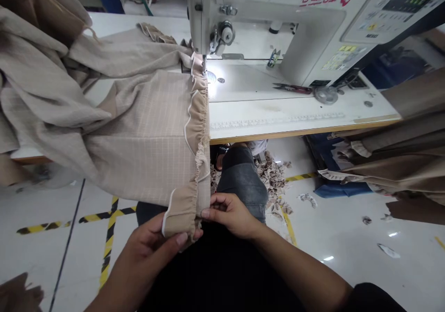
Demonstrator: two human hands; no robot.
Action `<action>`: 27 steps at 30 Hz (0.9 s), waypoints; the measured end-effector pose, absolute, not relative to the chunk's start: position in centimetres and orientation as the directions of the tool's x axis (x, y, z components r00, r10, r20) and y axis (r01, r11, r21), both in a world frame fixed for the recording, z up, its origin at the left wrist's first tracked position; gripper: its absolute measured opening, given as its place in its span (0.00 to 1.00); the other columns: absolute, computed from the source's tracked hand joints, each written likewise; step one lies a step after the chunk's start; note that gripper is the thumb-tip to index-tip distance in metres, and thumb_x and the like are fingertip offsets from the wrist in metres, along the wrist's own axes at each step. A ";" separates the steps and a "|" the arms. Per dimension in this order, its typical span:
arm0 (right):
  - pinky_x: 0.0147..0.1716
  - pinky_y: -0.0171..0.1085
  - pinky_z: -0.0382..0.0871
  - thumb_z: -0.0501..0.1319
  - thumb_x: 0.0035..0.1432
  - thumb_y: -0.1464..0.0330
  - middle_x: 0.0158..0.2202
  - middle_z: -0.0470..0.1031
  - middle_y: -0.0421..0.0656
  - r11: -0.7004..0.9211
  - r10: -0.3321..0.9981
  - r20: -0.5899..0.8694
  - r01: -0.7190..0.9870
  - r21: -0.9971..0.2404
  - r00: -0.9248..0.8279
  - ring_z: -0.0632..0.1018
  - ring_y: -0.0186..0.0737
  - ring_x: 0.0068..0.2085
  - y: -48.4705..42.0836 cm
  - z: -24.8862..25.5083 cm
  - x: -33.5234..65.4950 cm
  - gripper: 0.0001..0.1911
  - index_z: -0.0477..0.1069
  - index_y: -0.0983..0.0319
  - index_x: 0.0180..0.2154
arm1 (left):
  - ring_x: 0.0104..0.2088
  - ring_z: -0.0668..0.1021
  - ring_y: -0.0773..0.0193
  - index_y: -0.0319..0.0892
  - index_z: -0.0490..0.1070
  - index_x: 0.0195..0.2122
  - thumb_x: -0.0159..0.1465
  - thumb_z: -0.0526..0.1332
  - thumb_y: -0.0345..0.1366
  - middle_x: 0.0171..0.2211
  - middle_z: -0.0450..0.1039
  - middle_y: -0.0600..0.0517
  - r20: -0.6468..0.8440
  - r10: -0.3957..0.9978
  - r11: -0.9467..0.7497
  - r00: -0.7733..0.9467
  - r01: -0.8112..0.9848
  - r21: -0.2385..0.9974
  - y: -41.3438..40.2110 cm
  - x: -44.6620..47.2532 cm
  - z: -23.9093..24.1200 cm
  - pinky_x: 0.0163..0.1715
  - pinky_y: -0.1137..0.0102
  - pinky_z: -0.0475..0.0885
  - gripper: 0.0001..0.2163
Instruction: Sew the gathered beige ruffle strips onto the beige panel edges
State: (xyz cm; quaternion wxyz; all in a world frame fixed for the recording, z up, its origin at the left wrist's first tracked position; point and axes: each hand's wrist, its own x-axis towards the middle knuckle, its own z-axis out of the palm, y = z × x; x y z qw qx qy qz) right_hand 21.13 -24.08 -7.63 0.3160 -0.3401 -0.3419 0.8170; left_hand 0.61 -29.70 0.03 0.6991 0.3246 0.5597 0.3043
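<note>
A beige checked fabric panel (149, 154) spreads across the left of the desk (278, 117) and hangs past its front edge toward the person's lap. Its gathered ruffle edge (199, 136), trimmed with thin white piping (186, 133), runs in a line up to the presser foot (203, 62) of a sewing machine (278, 29), where the upper part of the ruffle sits under the needle. Near the front edge of the desk, the left hand (149, 251) pinches the ruffle between thumb and fingers, just beside the right hand (231, 214), whose fingers curl over and press the ruffle's lower end from the other side. On the desk to the right of the needle lie a pair of red-handled scissors (292, 88) and a measuring scale (278, 122) along the front edge. Below, a denim-clad knee (243, 177) shows past the fabric, with patterned fabric scraps (273, 182) on the tiled floor (347, 238). Yellow-and-black tape (107, 238) marks the floor, and a pile of brown cloth (399, 163) sits at the right.
</note>
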 end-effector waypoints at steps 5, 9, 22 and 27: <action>0.47 0.38 0.74 0.77 0.51 0.56 0.33 0.82 0.38 -0.605 0.715 -0.352 -0.283 -0.744 -0.604 0.81 0.35 0.37 -24.6 -7.2 21.5 0.18 0.80 0.61 0.37 | 0.41 0.84 0.54 0.47 0.83 0.42 0.63 0.67 0.54 0.37 0.85 0.49 -0.598 0.778 0.577 0.192 0.158 0.801 -32.0 1.9 -0.6 0.43 0.67 0.77 0.16; 0.47 0.38 0.74 0.78 0.50 0.57 0.32 0.81 0.38 -0.616 0.702 -0.362 -0.266 -0.742 -0.614 0.81 0.36 0.37 -25.1 -7.3 21.8 0.17 0.80 0.61 0.36 | 0.42 0.83 0.54 0.46 0.82 0.43 0.64 0.67 0.52 0.38 0.85 0.48 -0.632 0.738 0.622 0.235 0.126 0.773 -32.8 2.1 -1.9 0.44 0.65 0.76 0.16; 0.46 0.42 0.74 0.71 0.59 0.54 0.38 0.82 0.43 -0.391 0.785 -0.286 -0.081 -0.917 -0.549 0.80 0.40 0.39 -22.6 -5.5 23.1 0.18 0.81 0.61 0.42 | 0.32 0.81 0.59 0.39 0.80 0.34 0.62 0.67 0.60 0.29 0.82 0.46 -0.616 0.765 0.642 0.187 -0.137 0.754 -27.8 2.4 -2.5 0.39 0.65 0.75 0.25; 0.55 0.50 0.72 0.64 0.67 0.62 0.53 0.79 0.49 0.340 0.910 0.205 0.365 -0.867 -0.361 0.78 0.49 0.54 -14.0 -0.3 24.4 0.18 0.75 0.58 0.56 | 0.49 0.82 0.48 0.46 0.84 0.37 0.59 0.68 0.61 0.41 0.85 0.46 -0.472 0.881 0.472 0.009 -0.019 0.881 -25.7 0.6 1.4 0.56 0.59 0.74 0.22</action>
